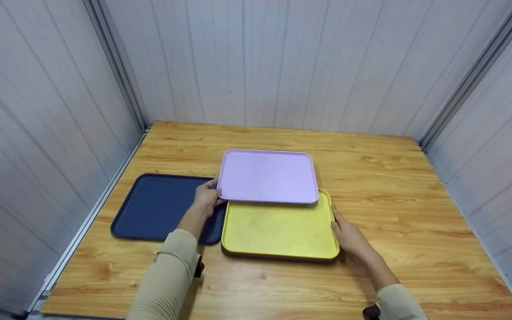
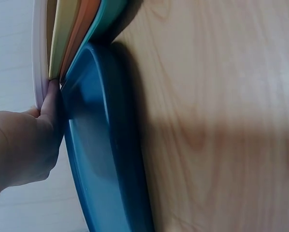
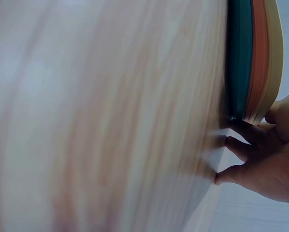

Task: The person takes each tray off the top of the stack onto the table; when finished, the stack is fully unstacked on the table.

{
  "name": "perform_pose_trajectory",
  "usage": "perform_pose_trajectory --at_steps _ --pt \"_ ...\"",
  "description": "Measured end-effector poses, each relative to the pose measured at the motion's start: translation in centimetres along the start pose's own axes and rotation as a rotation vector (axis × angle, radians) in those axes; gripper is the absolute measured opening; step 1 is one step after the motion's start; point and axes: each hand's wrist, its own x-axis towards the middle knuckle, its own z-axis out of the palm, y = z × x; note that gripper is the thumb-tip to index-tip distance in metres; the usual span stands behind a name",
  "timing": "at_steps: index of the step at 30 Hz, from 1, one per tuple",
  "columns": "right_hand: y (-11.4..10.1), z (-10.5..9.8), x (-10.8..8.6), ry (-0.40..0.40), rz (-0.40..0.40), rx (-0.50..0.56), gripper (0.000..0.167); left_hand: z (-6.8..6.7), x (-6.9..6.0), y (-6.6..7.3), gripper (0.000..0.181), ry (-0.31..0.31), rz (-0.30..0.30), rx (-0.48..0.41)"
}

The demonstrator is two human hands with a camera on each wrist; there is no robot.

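The wood-grain table [image 1: 416, 231] fills the lower frame. Pale grooved walls [image 1: 256, 66] enclose it at the left, rear and right; grey metal strips [image 1: 465, 82] line the rear corners.

The purple tray [image 1: 267, 175], rectangular with rounded corners and a raised rim, is at frame centre, overlapping the rear of the yellow tray [image 1: 282, 231]. The left hand [image 1: 206, 195] pinches its left edge between thumb and fingers. The right hand [image 1: 349, 233] touches the right edge of the stack, fingers spread. The blue tray [image 1: 158, 206] lies at centre left.

The purple tray covers the yellow tray's rear edge. The orange tray [image 3: 259, 58] and green tray [image 3: 241, 58], beneath the yellow one, show only their edges in the wrist views. The left forearm hides part of the blue tray.
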Motion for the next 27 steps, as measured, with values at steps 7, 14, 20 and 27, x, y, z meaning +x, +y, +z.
perform_pose_trajectory --at_steps 7,14,20,27 --pt "0.3 -0.1 0.1 -0.004 0.007 -0.007 0.055 0.9 0.4 0.1 0.051 0.03 0.027 0.016" --pt "0.4 -0.2 0.1 -0.028 0.008 0.025 0.056 1.8 1.0 0.0 0.05 0.037 0.041 -0.01" --pt "0.3 0.0 0.1 -0.032 0.013 0.035 0.056 2.3 1.4 0.2 0.051 0.054 0.04 0.009" --pt "0.4 0.2 0.2 -0.01 -0.009 0.039 0.056 2.6 1.8 0.5 0.043 0.077 0.043 -0.001"
